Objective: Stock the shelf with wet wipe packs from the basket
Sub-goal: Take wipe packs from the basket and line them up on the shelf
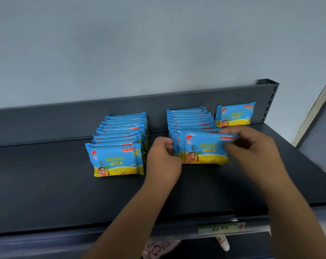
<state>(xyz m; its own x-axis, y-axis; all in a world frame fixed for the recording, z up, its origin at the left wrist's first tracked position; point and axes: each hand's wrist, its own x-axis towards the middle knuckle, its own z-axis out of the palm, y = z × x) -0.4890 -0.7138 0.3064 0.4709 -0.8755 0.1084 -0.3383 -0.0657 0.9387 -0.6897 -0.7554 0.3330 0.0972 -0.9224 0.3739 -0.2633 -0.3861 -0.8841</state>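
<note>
the front pack point(203, 146) stands upright on the shelf point(46, 184), at the near end of the middle row point(190, 118). its long axis runs left to right between the hands. the left hand point(163, 157) pinches its left edge with curled fingers point(167, 142). the right hand point(251, 144) grips its top right corner. neither hand is nearer. the pack is glossy blue and yellow and looks soft. the basket is out of view.

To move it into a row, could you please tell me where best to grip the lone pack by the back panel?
Probably pinch the lone pack by its top edge, from above: it stands upright against the back panel, the middle row close on its left.
</note>
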